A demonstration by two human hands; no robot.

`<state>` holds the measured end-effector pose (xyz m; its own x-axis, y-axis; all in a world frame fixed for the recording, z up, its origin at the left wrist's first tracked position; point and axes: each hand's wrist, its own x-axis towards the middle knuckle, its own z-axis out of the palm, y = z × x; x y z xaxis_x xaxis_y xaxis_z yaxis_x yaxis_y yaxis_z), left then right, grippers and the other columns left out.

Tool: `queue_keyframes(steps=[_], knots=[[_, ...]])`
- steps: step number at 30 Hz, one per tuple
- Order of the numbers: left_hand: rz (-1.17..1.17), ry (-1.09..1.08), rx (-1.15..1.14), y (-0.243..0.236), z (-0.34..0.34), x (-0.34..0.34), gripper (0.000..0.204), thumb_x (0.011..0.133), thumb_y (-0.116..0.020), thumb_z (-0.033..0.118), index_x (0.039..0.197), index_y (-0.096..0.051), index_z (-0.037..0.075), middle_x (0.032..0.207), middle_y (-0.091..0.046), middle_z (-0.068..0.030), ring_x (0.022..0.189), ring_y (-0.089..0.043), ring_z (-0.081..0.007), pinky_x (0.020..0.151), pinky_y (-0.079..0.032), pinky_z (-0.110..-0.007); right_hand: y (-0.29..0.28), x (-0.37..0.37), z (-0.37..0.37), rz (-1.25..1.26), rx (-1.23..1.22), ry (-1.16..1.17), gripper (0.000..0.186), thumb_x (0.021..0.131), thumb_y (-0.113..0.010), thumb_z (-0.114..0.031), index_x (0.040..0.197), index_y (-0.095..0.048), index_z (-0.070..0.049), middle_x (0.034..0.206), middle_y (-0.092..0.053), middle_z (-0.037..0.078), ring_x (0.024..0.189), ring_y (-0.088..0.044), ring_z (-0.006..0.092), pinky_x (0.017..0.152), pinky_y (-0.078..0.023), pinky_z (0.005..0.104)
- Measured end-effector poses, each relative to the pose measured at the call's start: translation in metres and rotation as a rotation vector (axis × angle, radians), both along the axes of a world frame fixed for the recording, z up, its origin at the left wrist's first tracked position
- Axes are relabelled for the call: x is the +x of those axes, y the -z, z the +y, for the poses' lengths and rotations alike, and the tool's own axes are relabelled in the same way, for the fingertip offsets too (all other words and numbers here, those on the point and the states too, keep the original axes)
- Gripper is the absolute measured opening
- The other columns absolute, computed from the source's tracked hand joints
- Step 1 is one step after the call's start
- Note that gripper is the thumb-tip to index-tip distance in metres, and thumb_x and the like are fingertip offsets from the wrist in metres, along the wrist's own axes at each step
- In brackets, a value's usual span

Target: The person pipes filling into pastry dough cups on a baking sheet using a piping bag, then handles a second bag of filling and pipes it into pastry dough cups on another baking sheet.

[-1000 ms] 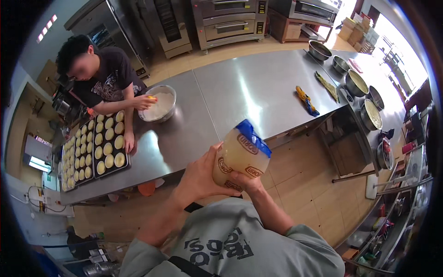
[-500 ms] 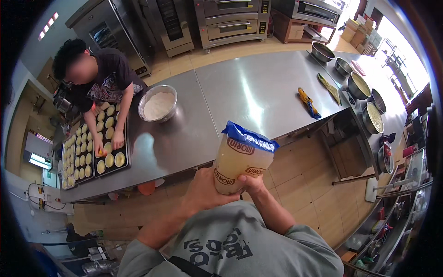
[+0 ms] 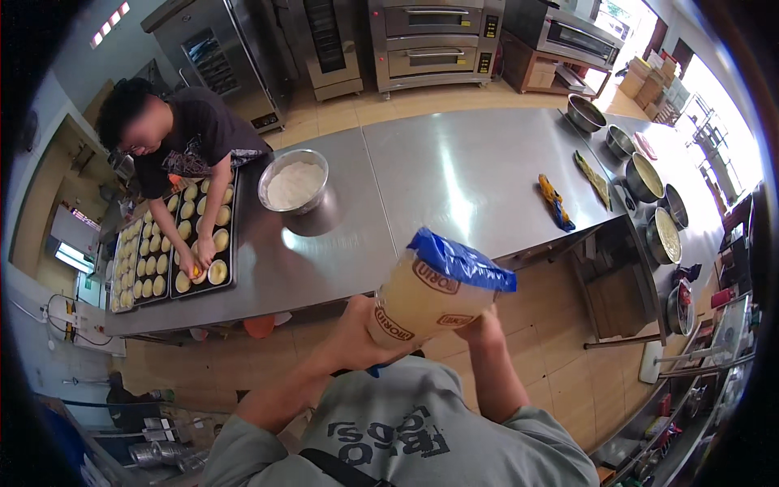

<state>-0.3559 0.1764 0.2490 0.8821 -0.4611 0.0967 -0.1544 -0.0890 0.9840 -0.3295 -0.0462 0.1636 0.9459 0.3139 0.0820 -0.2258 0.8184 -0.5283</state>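
Note:
A plump, see-through plastic bag of pale yellow filling [image 3: 422,300], with a blue sealed top, is held up before my chest, tilted to the right. My left hand [image 3: 357,334] grips its lower left side. My right hand [image 3: 484,328] holds the lower right side, its fingertips hidden behind the bag. Past the bag lies the near edge of the steel table [image 3: 324,272]. Farther left on it stands a steel bowl [image 3: 319,197] of white powder.
At the left, a co-worker [image 3: 195,130] bends over dark trays [image 3: 226,286] of small round pastry cups, both hands on one cup. Two twisted cloths, one yellow and blue [image 3: 553,203], one green [image 3: 593,180], lie at right. Beyond are several steel bowls [image 3: 586,114]; ovens [image 3: 432,61] line the back.
The bag has tilted and swung right, its blue top lower. My right hand has shifted right and farther behind it. The co-worker's hands have come together over a cup.

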Motion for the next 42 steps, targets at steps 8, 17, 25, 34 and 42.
queue_keyframes(steps=[8, 17, 25, 34, 42], knots=[[0.098, -0.115, -0.117, 0.016, -0.022, 0.012, 0.063, 0.068, -0.097, 0.021, 0.119, -0.067, 0.000, 0.109, -0.074, -0.0079, 0.097, -0.069, -0.0150, 0.089, -0.057, -0.032, -0.028, 0.013, 0.019, -0.383, -0.258, 0.186, 0.101, 0.072, -0.092, -0.042, 0.148, -0.041, 0.000, 0.140, -0.057, 0.013, 0.130, -0.057, 0.0268, 0.110, -0.049, 0.0412], [0.036, -0.237, -0.152, 0.041, -0.015, 0.012, 0.083, 0.059, -0.103, 0.023, 0.126, -0.060, 0.003, 0.118, -0.070, -0.0069, 0.109, -0.066, -0.0166, 0.097, -0.056, -0.033, -0.024, -0.008, 0.057, -0.133, -0.445, 0.289, 0.091, 0.074, -0.091, -0.035, 0.145, -0.045, -0.001, 0.137, -0.057, 0.012, 0.129, -0.055, 0.0228, 0.112, -0.044, 0.0389], [0.217, -0.205, -0.327, 0.052, 0.029, 0.008, 0.093, 0.057, -0.103, 0.017, 0.136, -0.055, 0.006, 0.127, -0.065, -0.0035, 0.118, -0.060, -0.0137, 0.103, -0.052, -0.034, -0.060, 0.018, 0.053, -0.478, -0.630, 0.000, 0.085, 0.080, -0.078, -0.064, 0.132, -0.058, 0.000, 0.154, -0.045, 0.021, 0.141, -0.047, 0.0314, 0.116, -0.038, 0.0465], [-0.020, -0.165, -0.225, 0.015, 0.070, -0.002, 0.051, 0.059, -0.096, 0.019, 0.100, -0.072, 0.003, 0.091, -0.077, -0.0073, 0.082, -0.071, -0.0148, 0.080, -0.060, -0.033, -0.081, 0.022, 0.085, -0.403, -0.149, -0.398, 0.126, 0.062, -0.086, -0.074, 0.145, -0.041, 0.008, 0.157, -0.036, 0.028, 0.139, -0.048, 0.0337, 0.115, -0.040, 0.0445], [-0.114, -0.173, 0.001, 0.027, 0.099, -0.005, 0.051, 0.056, -0.095, 0.016, 0.098, -0.070, 0.002, 0.092, -0.075, -0.0078, 0.082, -0.068, -0.0125, 0.079, -0.058, -0.031, -0.079, -0.003, 0.129, -0.530, -0.543, -0.241, 0.138, 0.053, -0.095, -0.067, 0.150, -0.035, 0.010, 0.153, -0.041, 0.024, 0.137, -0.049, 0.0303, 0.115, -0.040, 0.0424]])
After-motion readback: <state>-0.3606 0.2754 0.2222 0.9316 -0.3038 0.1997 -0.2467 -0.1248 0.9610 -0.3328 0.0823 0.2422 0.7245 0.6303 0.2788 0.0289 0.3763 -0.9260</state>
